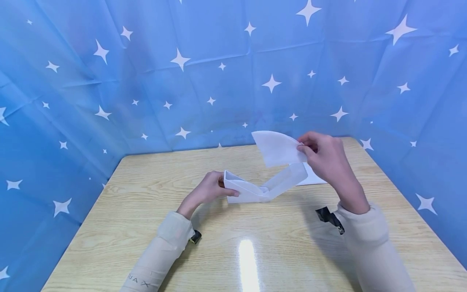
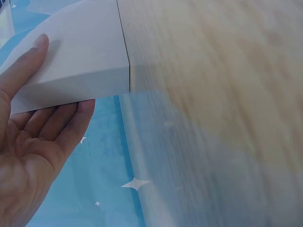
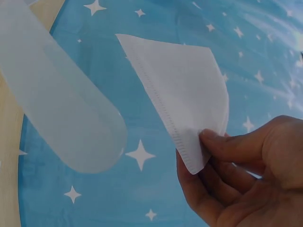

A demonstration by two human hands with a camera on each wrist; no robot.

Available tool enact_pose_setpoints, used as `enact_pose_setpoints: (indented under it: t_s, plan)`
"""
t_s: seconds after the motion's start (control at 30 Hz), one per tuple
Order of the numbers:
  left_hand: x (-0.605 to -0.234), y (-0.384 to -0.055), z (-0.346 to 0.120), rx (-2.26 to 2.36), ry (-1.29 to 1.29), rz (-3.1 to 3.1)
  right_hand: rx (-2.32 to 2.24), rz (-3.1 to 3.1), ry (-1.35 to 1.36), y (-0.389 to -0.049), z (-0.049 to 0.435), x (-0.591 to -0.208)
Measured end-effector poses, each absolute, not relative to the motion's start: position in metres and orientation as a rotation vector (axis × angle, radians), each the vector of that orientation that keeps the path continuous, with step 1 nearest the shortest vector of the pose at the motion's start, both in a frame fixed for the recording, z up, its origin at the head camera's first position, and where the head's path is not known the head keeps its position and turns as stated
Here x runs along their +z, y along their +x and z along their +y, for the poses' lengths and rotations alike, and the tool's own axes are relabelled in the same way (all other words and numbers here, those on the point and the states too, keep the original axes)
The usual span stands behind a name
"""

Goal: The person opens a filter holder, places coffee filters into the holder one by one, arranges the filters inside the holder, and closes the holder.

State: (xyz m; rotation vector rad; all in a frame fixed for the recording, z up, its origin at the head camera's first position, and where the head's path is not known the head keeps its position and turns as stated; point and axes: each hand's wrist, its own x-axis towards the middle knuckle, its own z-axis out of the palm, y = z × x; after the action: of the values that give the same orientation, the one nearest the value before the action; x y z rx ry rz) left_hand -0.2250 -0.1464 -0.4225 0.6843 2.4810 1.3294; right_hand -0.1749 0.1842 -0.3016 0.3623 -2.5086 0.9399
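My left hand (image 1: 208, 188) grips the end of a white box (image 1: 245, 194), thumb on one face and fingers beneath, as the left wrist view shows. The box's long frosted lid (image 1: 286, 181) stands swung open to the right. Above that lid, my right hand (image 1: 326, 158) pinches a white paper coffee filter (image 1: 277, 148) by one corner, between thumb and fingers. A crimped seam runs along one edge of the coffee filter in the right wrist view. How much lies inside the box cannot be made out.
A flat white sheet or packet (image 1: 311, 177) lies on the wooden table (image 1: 146, 227) behind the lid, partly hidden. Blue cloth (image 1: 204, 93) with white stars hangs along the table's back and sides. Dark straps (image 1: 330, 219) show near the sleeves.
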Motion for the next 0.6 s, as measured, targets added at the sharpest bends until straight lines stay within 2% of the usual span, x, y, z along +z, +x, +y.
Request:
enact_pose_setpoints:
  t_s: [0.6]
  plan:
    - [-0.423,-0.226,-0.147,1.331,0.701,2.467,0.897,-2.508,0.458,-0.180,0.167,-0.314]
